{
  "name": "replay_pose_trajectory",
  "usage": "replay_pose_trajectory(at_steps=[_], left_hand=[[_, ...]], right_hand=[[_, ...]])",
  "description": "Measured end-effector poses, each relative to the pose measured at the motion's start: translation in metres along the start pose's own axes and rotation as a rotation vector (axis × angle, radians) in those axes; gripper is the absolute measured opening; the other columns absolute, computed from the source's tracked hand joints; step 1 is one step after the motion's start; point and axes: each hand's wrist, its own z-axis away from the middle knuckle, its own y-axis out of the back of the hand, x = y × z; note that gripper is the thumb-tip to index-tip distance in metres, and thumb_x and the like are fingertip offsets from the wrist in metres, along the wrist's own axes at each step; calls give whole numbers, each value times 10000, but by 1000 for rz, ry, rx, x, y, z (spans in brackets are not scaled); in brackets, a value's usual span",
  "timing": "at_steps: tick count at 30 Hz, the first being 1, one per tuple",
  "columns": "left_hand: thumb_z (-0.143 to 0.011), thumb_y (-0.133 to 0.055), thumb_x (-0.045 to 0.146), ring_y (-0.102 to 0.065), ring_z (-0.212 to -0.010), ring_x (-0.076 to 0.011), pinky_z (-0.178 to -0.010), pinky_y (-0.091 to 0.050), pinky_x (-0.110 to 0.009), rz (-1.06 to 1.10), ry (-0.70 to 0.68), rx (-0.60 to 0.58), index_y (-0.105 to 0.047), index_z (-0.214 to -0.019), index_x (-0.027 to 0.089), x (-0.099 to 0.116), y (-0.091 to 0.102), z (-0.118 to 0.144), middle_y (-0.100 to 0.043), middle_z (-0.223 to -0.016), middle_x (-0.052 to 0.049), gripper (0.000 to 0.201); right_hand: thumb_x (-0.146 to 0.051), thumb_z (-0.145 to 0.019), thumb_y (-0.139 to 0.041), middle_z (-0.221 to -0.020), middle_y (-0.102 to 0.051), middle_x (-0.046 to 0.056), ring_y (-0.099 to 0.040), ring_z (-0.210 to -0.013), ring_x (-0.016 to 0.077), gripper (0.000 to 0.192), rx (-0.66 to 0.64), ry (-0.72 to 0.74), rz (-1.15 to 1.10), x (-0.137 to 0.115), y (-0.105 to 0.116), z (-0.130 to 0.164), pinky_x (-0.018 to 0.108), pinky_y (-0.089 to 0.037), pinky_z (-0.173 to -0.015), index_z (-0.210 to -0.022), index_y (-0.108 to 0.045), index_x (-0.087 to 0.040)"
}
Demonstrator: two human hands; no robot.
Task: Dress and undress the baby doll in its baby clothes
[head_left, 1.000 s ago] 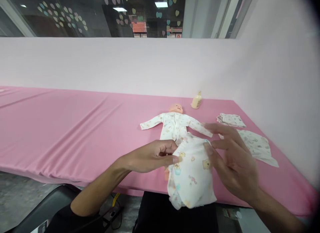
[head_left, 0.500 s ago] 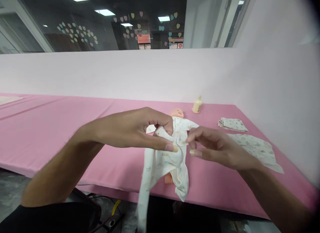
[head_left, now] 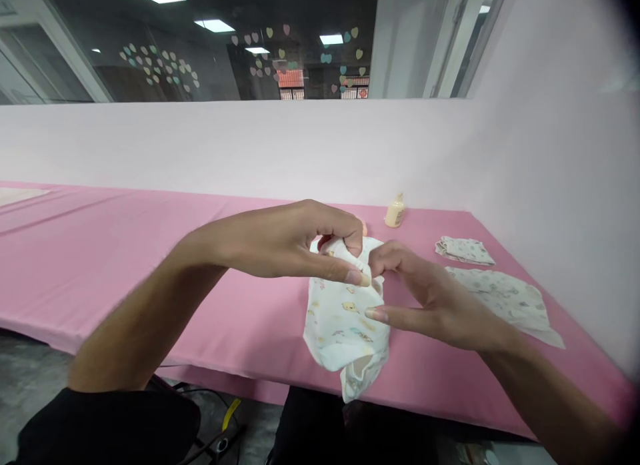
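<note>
My left hand (head_left: 290, 242) pinches the top edge of a small white printed baby garment (head_left: 343, 328) and holds it up over the pink table (head_left: 150, 265). My right hand (head_left: 425, 295) also grips the garment at its upper right, with its fingers spread along the cloth. The garment hangs bunched below both hands, near the table's front edge. A baby doll lies behind my hands and is almost fully hidden; only a sliver of its head (head_left: 364, 228) shows.
A cream bottle (head_left: 395, 210) stands at the back of the table by the white wall. Two folded printed cloths (head_left: 465, 250) (head_left: 505, 297) lie at the right. A white partition runs along the back and right side.
The garment, hanging long half a second ago, is now gathered up into a shorter bunch. Both hands moved slightly right and closer together, covering the doll.
</note>
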Motion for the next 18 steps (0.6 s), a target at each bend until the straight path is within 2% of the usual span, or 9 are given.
replay_pose_trajectory(at_steps=[2, 3, 7, 10, 13, 16, 18], left_hand=[[-896, -591, 446, -439, -687, -91, -640, -320, -221, 3, -9, -22, -603, -851, 183, -2, 0, -1, -550, -757, 21, 267], [-897, -586, 451, -435, -682, -92, -639, -316, -225, 4, -11, -24, -604, -851, 183, -3, 0, -2, -546, -753, 21, 273], [-893, -591, 455, -431, -674, -95, -634, -307, -235, 3, -16, -25, -602, -857, 181, -4, -1, -3, -540, -745, 20, 277], [-891, -595, 455, -436, -674, -96, -626, -304, -241, 5, -20, -35, -600, -842, 176, -6, -2, -3, -541, -746, 17, 283], [-896, -587, 457, -442, -670, -96, -616, -296, -246, 18, -14, -27, -603, -839, 172, -8, -3, -3, -543, -742, 16, 291], [-893, -588, 467, -450, -668, -99, -614, -295, -247, 52, -31, -18, -606, -843, 169, -7, -6, -8, -555, -745, 14, 302], [-901, -583, 441, -464, -677, -104, -619, -303, -250, 62, -71, -12, -602, -832, 164, -5, -13, -16, -568, -757, 7, 286]], right_hand=[[-283, -810, -749, -1176, -547, 46, -519, -1117, 190, 440, -1, 20, -6, 1, 3, 0, 379, -439, -980, -1178, -508, -278], [-280, -808, -751, -1139, -554, 40, -530, -1079, 180, 442, -29, 25, -38, 2, 5, -1, 371, -447, -959, -1176, -507, -278], [-278, -830, -729, -924, -535, 6, -531, -894, 141, 255, -176, -13, -102, 2, 9, -5, 323, -463, -840, -1011, -553, -241], [-278, -821, -736, -961, -544, 25, -526, -920, 152, 212, -159, -16, -116, 2, 12, -5, 323, -454, -833, -910, -555, -214], [-302, -911, -630, -814, -542, 12, -520, -761, 119, 150, -180, -48, -289, 5, 14, -4, 274, -446, -690, -837, -561, -191], [-369, -995, -476, -696, -518, 2, -496, -655, 101, 306, -243, -136, -413, 15, 10, -11, 254, -427, -618, -792, -588, -170], [-443, -968, -512, -686, -524, 2, -503, -650, 107, 348, -281, -180, -345, 22, 4, -18, 253, -432, -602, -768, -600, -172]])
